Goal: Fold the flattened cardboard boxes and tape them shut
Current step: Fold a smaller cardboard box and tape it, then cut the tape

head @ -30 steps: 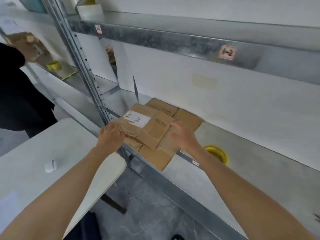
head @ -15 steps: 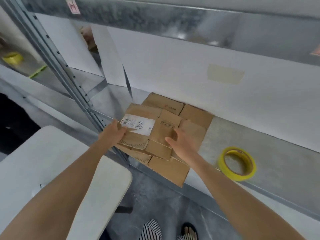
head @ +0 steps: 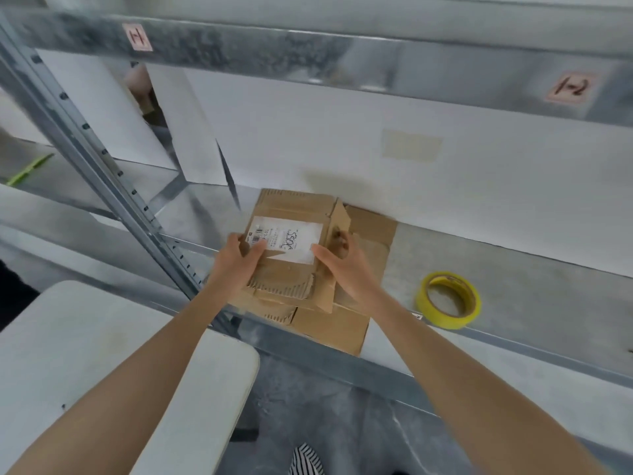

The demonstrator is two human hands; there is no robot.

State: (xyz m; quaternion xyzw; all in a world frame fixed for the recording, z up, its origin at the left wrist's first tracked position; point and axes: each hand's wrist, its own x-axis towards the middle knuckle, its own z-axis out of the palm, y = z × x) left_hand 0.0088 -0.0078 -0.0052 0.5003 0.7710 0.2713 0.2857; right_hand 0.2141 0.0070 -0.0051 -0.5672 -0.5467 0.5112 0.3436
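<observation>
While left hand [head: 236, 265] and right hand [head: 342, 269] grip it, the labelled cardboard box [head: 291, 207] looks ragged-edged.

The left beam tag [head: 138, 37] reads 1-1, the right beam tag [head: 570, 87] 1-2

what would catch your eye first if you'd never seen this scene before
Dead centre, a worn cardboard box with a white shipping label is gripped by the left hand and right hand at either side, over flattened cardboard on the metal shelf. To its right, a bright yellow tape roll lies flat on the same shelf.
</observation>
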